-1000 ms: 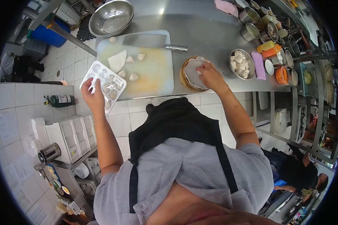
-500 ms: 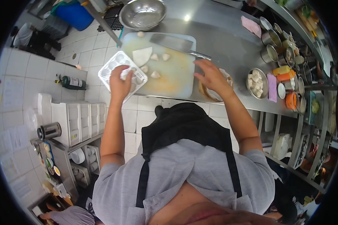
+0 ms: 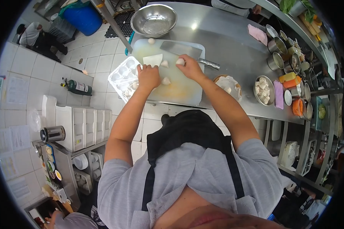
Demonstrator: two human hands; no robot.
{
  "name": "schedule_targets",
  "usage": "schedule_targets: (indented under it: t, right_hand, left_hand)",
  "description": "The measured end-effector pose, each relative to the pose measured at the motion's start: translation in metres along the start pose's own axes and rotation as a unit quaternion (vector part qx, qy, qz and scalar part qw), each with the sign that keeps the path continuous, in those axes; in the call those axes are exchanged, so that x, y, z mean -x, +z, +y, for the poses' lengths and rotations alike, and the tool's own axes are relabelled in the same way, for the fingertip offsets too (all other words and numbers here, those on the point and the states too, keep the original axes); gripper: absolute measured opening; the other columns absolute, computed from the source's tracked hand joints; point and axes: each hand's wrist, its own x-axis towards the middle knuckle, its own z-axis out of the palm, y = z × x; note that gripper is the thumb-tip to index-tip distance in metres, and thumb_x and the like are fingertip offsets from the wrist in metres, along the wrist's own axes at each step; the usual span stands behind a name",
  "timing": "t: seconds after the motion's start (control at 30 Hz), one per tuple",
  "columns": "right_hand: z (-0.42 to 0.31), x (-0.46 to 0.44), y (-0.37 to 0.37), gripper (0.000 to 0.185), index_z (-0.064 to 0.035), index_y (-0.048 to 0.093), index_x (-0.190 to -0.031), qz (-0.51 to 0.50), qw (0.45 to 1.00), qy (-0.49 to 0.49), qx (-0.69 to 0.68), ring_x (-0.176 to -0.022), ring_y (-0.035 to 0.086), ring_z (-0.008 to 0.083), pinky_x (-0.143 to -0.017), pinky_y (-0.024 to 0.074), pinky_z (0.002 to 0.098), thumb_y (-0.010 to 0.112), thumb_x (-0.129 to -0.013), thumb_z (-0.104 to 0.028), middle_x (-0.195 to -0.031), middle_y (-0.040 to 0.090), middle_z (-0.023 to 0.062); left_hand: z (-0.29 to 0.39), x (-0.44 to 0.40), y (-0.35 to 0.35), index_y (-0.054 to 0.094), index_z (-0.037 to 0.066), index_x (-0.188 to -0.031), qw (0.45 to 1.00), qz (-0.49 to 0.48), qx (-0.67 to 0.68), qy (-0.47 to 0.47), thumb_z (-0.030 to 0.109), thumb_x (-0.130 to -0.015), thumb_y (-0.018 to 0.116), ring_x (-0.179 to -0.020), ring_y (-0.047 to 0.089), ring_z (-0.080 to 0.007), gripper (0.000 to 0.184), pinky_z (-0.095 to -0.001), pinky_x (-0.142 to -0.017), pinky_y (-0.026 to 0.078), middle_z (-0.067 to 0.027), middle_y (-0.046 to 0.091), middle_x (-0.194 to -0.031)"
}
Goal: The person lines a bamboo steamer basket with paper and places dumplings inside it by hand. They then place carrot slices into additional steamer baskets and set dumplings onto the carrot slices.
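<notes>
One dumpling [image 3: 180,62] is pinched in the right hand [image 3: 191,69] — light pressure should spare its shape; whether the left hand [image 3: 149,78] grasps anything, I cannot tell.

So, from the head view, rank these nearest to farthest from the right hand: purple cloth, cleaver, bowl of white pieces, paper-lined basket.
From the right hand:
1. Cleaver, just beyond it.
2. Paper-lined basket, to its right.
3. Bowl of white pieces, farther right.
4. Purple cloth, just right of the bowl.

One cutting board [image 3: 183,88] bears three loose pale lumps [image 3: 166,81] and one cleaver [image 3: 181,49].
</notes>
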Motion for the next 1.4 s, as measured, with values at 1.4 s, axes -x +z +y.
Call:
schedule_targets:
  t: [1.4]
  right_hand:
    - [0.000, 0.228, -0.182, 0.028, -0.0108, 0.070, -0.113, -0.031, 0.977, 0.178, 0.110, -0.112, 0.062, 0.0313, -0.108, 0.0349, 0.0496, 0.069, -0.085, -0.013, -0.100, 0.072, 0.0131]
  left_hand:
    - [0.227, -0.013, 0.003, 0.068, 0.012, -0.113, 0.883, -0.031, 0.230, 0.407, 0.027, -0.086, 0.076, -0.116, 0.062, -0.0282, 0.032, -0.0541, -0.114, 0.027, -0.0096, 0.073, -0.104]
